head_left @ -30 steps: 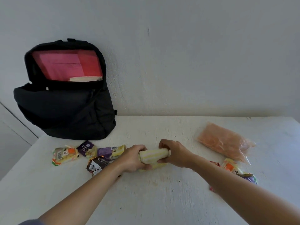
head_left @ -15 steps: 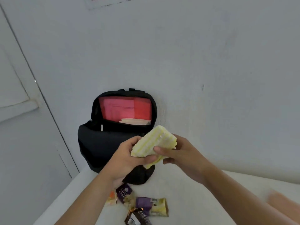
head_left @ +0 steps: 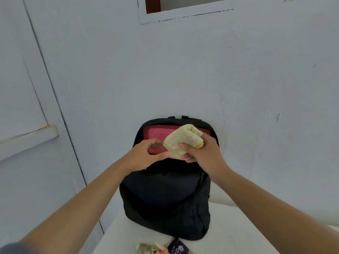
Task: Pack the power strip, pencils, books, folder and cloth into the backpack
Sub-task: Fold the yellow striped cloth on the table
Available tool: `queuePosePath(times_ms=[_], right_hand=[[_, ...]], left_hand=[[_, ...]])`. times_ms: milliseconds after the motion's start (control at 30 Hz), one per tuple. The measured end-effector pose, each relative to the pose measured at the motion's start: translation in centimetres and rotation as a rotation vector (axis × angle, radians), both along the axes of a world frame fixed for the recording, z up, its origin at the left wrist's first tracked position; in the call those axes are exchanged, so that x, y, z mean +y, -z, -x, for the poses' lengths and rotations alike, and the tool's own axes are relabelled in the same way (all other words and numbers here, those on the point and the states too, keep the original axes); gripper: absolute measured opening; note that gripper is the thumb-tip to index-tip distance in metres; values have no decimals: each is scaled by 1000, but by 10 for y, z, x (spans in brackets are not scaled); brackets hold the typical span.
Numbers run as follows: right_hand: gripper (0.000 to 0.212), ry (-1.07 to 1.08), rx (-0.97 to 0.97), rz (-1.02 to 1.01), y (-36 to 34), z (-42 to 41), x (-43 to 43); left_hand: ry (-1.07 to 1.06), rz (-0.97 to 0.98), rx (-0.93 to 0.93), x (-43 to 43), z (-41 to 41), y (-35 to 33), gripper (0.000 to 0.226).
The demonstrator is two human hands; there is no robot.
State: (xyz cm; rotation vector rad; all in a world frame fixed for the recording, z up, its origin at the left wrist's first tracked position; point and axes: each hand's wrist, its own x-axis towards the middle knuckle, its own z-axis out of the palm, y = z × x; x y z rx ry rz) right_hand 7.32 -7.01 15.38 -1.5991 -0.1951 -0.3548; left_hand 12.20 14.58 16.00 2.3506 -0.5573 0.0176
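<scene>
**Folded cloth held at the mouth of an open backpack**

Three snack packets (head_left: 157, 251), one of them purple, show partly at the near edge of the white table (head_left: 220, 244), cut off by the bottom of the frame. Beyond them, one black backpack (head_left: 165, 198) stands upright at the table's far left corner. Its back is against the pale wall (head_left: 183, 70) and its top compartment is unzipped and gaping.

Two bare forearms reach in from either side and meet at that opening. The right hand (head_left: 203, 154) grips one folded yellow-and-white striped cloth (head_left: 183, 139), thumb pressed on its front face and fingers curled beneath. It holds the cloth tilted in the air just in front of the mouth, not yet inside. The left hand (head_left: 143, 155) sits at the opening's front rim, fingers curled inward and thumb stretched toward the cloth's lower corner. Whether it grips anything cannot be told.

Behind the cloth, one red folder (head_left: 156, 133) stands upright inside the compartment. One door (head_left: 27, 88) lies to the left and one window frame (head_left: 183, 13) above.
</scene>
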Motion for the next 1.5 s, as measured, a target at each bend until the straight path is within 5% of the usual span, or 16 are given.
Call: queuePosePath(times_ms=[333,500,633,967,1133,1300,1500], right_hand=[[31,168,-7,287,14,-95,44],[26,209,-20,435,31,-117,46],[29,247,17,440,40,-120,41],[21,174,-24,309,33,-117,53],[21,120,61,595,35,-129,62],[45,17,96,844,38,-136,62],[26,13,-237,720,41,-132,41]], left_hand=[[-92,-573,-223,8,-83,27,26],[31,-702,42,5,-93,7,16],[7,-863,-51,4,-94,13,34],[-131,-716,-493,15,-87,42,13],[-79,-684,-608,27,-81,23,25],[7,-620,-666,24,-77,20,26],[-8,-414,-679,24,-82,31,24]])
